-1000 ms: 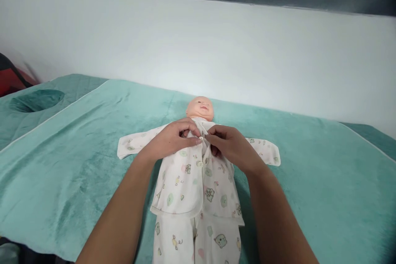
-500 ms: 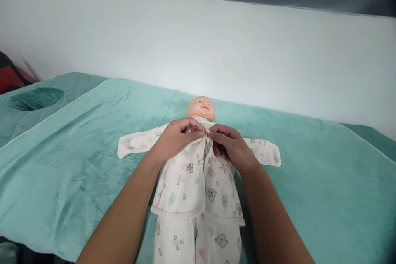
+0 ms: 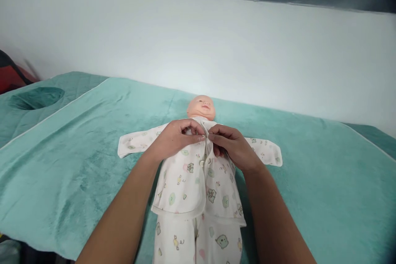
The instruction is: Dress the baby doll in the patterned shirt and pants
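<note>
A baby doll [image 3: 201, 107] lies on its back on a teal blanket [image 3: 77, 152], dressed in a white printed shirt [image 3: 185, 181] and matching trousers [image 3: 213, 241]. My left hand [image 3: 175, 138] pinches the left edge of the shirt front at the doll's upper chest. My right hand [image 3: 232, 144] pinches the right edge against it. The fingertips of both hands meet at the top of the placket. A small button [image 3: 201, 162] shows just below them. The lower part of the shirt front hangs apart.
The blanket covers a padded table; a dark teal face hole [image 3: 35, 98] sits at the far left. A white wall [image 3: 198, 49] rises behind. Something red and black [image 3: 10, 76] lies at the left edge.
Both hands have shifted slightly up toward the doll's neck and drawn the shirt edges closer; the snap visible between the fingers a second ago is now covered.
</note>
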Tool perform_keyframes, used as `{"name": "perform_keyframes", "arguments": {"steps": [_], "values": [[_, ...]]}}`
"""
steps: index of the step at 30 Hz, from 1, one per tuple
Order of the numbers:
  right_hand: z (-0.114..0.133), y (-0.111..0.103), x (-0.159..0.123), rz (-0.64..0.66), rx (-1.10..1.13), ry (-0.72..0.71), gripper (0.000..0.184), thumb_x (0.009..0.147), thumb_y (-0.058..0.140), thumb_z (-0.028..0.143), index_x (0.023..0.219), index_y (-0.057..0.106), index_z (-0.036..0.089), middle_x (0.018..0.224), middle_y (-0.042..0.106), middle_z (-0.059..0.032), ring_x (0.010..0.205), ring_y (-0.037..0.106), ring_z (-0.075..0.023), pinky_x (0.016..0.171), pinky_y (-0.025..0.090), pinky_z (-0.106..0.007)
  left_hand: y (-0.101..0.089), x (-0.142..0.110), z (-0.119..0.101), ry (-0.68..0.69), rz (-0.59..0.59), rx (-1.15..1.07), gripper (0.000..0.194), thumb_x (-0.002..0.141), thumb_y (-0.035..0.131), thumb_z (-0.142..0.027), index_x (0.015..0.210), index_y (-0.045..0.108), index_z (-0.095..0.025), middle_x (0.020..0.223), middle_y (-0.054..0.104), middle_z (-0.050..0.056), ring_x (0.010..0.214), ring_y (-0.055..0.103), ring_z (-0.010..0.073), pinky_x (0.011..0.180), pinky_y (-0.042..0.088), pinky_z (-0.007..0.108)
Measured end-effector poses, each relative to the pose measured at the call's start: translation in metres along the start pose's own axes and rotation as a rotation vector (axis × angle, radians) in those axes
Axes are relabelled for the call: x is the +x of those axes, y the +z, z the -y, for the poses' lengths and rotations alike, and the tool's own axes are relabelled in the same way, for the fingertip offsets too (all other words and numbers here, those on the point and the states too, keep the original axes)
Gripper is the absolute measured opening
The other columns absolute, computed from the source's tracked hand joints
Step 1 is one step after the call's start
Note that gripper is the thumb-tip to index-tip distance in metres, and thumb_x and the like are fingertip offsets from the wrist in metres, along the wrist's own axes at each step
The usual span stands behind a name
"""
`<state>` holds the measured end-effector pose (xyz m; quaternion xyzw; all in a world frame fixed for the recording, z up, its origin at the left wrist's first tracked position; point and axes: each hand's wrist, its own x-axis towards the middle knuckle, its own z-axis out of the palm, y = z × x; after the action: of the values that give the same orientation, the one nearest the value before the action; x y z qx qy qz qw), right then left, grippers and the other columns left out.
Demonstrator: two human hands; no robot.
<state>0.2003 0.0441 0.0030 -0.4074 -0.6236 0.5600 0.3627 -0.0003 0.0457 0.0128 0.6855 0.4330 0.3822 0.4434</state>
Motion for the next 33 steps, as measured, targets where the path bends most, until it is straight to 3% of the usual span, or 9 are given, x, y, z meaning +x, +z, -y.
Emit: {"name": "perform_keyframes", "arguments": {"steps": [7, 11, 15, 21, 33], "values": [[-0.002, 0.001, 0.001, 0.000, 0.029, -0.030, 0.023, 0.088, 0.062, 0.038, 0.076, 0.062, 0.019, 0.056, 0.054, 0.0033, 0.051, 0.046, -0.0096, 0.049, 0.030, -0.023, 0.007, 0.001, 0.001, -0.010, -0.108, -0.167, 0.017, 0.076, 0.073, -0.034, 0.079, 0.064, -0.019, 0.081, 0.062, 0.000, 0.073, 0.050, 0.0127, 0.065, 0.037, 0.026], [0.000, 0.002, 0.000, 0.001, 0.040, -0.038, 0.026, 0.090, 0.059, 0.042, 0.077, 0.061, 0.019, 0.060, 0.054, 0.0025, 0.054, 0.046, -0.0102, 0.051, 0.032, -0.024, 0.007, 0.001, 0.000, -0.033, -0.105, -0.244, 0.017, 0.074, 0.074, -0.030, 0.078, 0.062, -0.018, 0.079, 0.061, -0.001, 0.071, 0.051, 0.0112, 0.065, 0.038, 0.025], [0.002, 0.004, 0.000, -0.026, -0.054, -0.031, 0.015, 0.086, 0.062, 0.036, 0.086, 0.058, 0.022, 0.065, 0.051, 0.0048, 0.055, 0.042, -0.0094, 0.051, 0.031, -0.023, 0.006, 0.002, -0.001, -0.047, -0.097, -0.272, 0.019, 0.072, 0.075, -0.030, 0.079, 0.062, -0.018, 0.079, 0.061, -0.001, 0.069, 0.051, 0.0104, 0.064, 0.039, 0.024], [0.004, 0.009, 0.000, -0.149, -0.251, -0.173, 0.012, 0.079, 0.065, 0.023, 0.085, 0.054, 0.022, 0.095, 0.056, 0.0020, 0.068, 0.043, -0.0090, 0.065, 0.036, -0.024, 0.005, 0.002, -0.001, -0.082, -0.102, -0.285, 0.025, 0.067, 0.079, -0.032, 0.074, 0.059, -0.018, 0.071, 0.057, -0.002, 0.063, 0.049, 0.0094, 0.058, 0.037, 0.024], [-0.003, 0.016, 0.002, -0.185, -0.319, -0.302, 0.015, 0.080, 0.063, 0.020, 0.089, 0.052, 0.023, 0.099, 0.055, 0.0009, 0.068, 0.043, -0.0094, 0.063, 0.035, -0.024, 0.003, 0.000, -0.002, -0.059, -0.098, -0.122, 0.019, 0.074, 0.073, -0.034, 0.078, 0.063, -0.018, 0.071, 0.055, -0.002, 0.063, 0.047, 0.0098, 0.056, 0.035, 0.023]]}}
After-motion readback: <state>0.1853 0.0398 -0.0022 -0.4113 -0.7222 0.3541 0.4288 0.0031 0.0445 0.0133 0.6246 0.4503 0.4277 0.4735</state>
